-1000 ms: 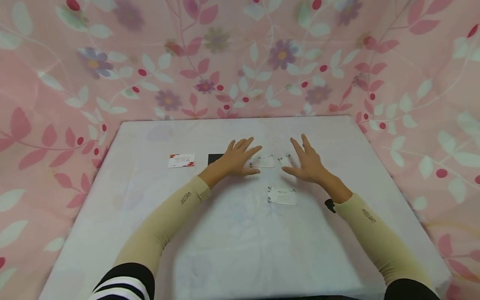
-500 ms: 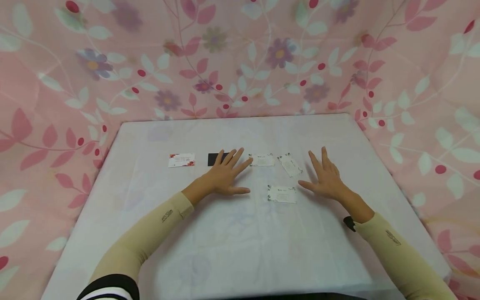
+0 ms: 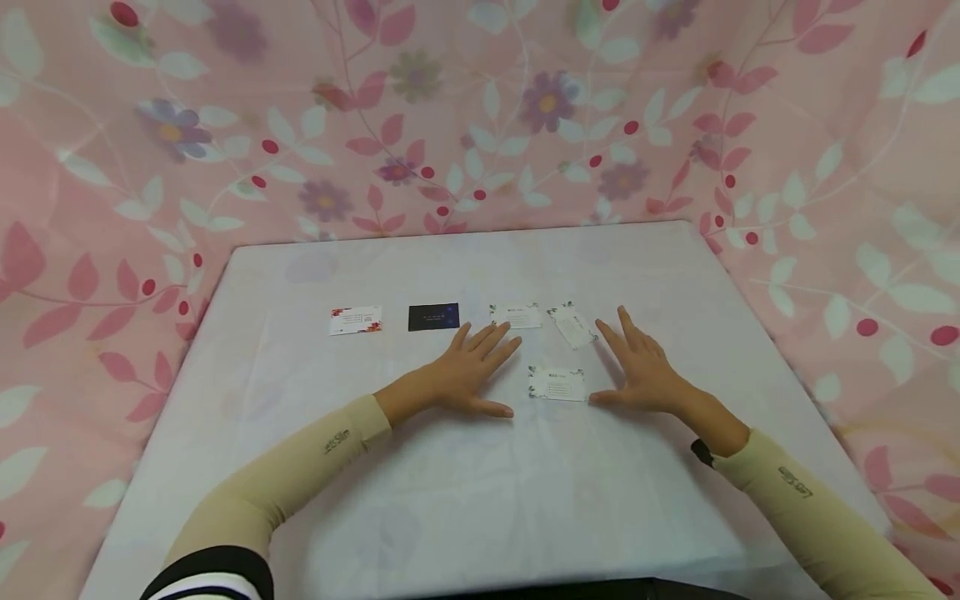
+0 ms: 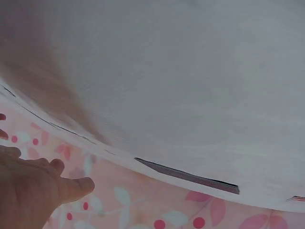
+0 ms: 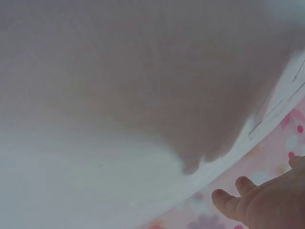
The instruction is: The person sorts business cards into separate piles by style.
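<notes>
Several business cards lie flat on the white-covered table. My left hand (image 3: 468, 371) is spread palm down, its fingertips at the lower edge of a white card (image 3: 517, 314). To that hand's upper left is a black card (image 3: 433, 317). My right hand (image 3: 643, 372), fingers also spread, has its fingertips beside a slanted white card (image 3: 573, 325) and its thumb by the right edge of a lower white card (image 3: 557, 384). Whether either touches a card I cannot tell. Both wrist views show the hands, left (image 4: 38, 188) and right (image 5: 262, 205), with nothing held.
A white card with red-orange corners (image 3: 356, 320) lies at the left end of the row. The white tablecloth (image 3: 450, 517) spreads in front of the hands. Pink flowered cloth (image 3: 480, 108) hangs behind and at both sides of the table.
Over the second, both hands have drawn back toward the front. The left uncovered the black card; the right swung off the slanted card, then came back slightly left. The cards keep their arrangement.
</notes>
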`<move>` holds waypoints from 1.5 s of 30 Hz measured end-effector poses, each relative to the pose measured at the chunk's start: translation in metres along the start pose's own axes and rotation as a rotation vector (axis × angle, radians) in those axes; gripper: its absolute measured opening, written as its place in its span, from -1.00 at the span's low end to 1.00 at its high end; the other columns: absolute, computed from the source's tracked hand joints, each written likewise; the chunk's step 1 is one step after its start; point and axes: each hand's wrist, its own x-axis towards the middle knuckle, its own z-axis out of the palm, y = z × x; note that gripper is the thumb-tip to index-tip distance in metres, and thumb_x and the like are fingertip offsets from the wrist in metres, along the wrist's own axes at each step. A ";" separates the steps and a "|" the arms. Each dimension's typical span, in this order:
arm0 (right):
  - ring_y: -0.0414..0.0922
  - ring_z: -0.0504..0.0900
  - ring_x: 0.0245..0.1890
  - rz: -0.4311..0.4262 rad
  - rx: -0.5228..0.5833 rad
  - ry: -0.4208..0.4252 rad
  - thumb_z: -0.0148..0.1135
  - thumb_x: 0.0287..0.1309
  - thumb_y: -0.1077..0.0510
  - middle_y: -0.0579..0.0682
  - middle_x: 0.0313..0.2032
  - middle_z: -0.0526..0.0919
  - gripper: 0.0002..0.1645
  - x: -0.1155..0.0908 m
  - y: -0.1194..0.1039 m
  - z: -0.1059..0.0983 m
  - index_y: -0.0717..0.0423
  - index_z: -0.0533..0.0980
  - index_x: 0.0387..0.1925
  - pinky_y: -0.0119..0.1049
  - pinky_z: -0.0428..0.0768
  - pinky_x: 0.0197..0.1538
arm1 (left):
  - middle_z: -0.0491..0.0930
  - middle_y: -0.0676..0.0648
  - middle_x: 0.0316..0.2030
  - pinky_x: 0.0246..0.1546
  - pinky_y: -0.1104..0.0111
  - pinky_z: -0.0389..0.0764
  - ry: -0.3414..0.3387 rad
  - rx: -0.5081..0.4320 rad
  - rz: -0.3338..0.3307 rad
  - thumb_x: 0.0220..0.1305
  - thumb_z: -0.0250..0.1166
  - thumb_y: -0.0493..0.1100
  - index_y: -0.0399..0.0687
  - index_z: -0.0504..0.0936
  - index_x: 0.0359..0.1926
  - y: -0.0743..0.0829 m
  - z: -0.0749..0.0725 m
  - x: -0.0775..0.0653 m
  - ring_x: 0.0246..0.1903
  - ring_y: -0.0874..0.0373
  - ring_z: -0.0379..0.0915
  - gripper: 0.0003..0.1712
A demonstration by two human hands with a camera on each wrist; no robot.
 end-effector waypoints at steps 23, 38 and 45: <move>0.00 0.50 -0.04 -0.122 0.088 -0.025 0.62 -0.16 -0.02 0.05 -0.04 0.58 -0.22 0.016 -0.032 0.015 0.20 0.49 0.08 -0.03 0.46 0.10 | 0.50 0.01 0.08 0.03 0.21 0.47 -0.151 -0.054 0.025 0.03 0.40 0.38 -0.01 0.48 0.25 0.034 -0.009 0.057 0.02 0.14 0.43 -0.12; -0.07 0.50 -0.12 -0.152 0.128 -0.109 0.59 -0.09 0.02 0.06 -0.11 0.54 -0.42 0.026 -0.033 0.008 0.21 0.55 -0.08 -0.11 0.50 0.03 | 0.48 0.04 -0.02 -0.07 0.25 0.43 -0.188 -0.111 -0.012 0.08 0.44 0.28 -0.01 0.56 0.14 0.032 -0.008 0.061 -0.10 0.17 0.35 -0.29; -0.11 0.48 -0.15 -0.172 0.129 -0.127 0.59 -0.10 0.02 0.03 -0.13 0.53 -0.38 0.029 -0.033 0.005 0.20 0.49 -0.07 -0.15 0.50 0.00 | 0.48 0.02 0.04 0.00 0.24 0.44 -0.184 -0.136 -0.011 0.12 0.42 0.24 -0.01 0.52 0.14 0.035 -0.009 0.057 -0.05 0.16 0.36 -0.33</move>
